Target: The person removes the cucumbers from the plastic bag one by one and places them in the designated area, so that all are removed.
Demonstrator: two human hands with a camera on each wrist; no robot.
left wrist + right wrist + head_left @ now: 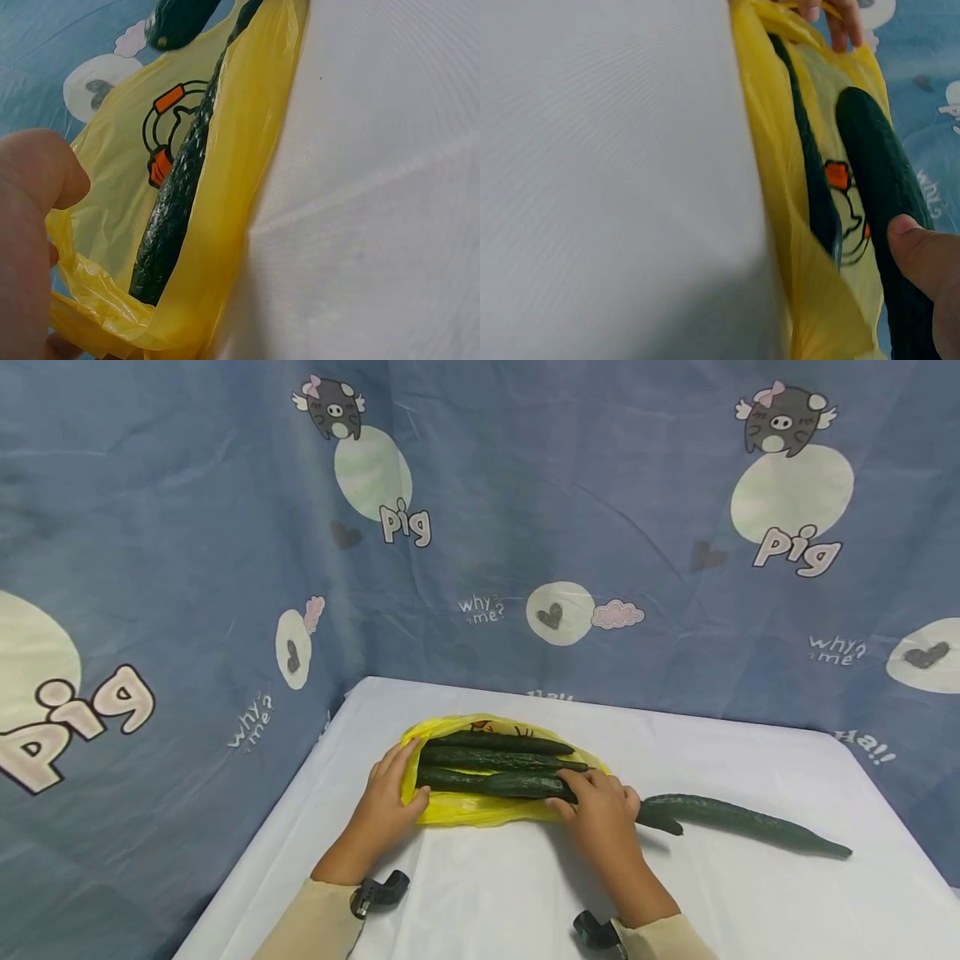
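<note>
A yellow plastic bag [480, 812] lies on its side, its mouth spread toward me, with dark green cucumbers [495, 760] inside. My left hand [382, 802] grips the bag's left rim between thumb and fingers; in the left wrist view the rim [101, 330] bunches beside the curled fingers. My right hand [603, 818] holds the nearest cucumber [487, 782] by its right part, thumb along its side. In the right wrist view this cucumber [877, 150] lies over the bag's opening, above another cucumber [814, 165] in the bag.
On the white-covered table [480, 893], a long cucumber [757, 827] lies right of the bag. A dark green tip [663, 822] shows beside my right hand; whose end it is I cannot tell. Blue printed cloth [480, 510] hangs behind and at the left.
</note>
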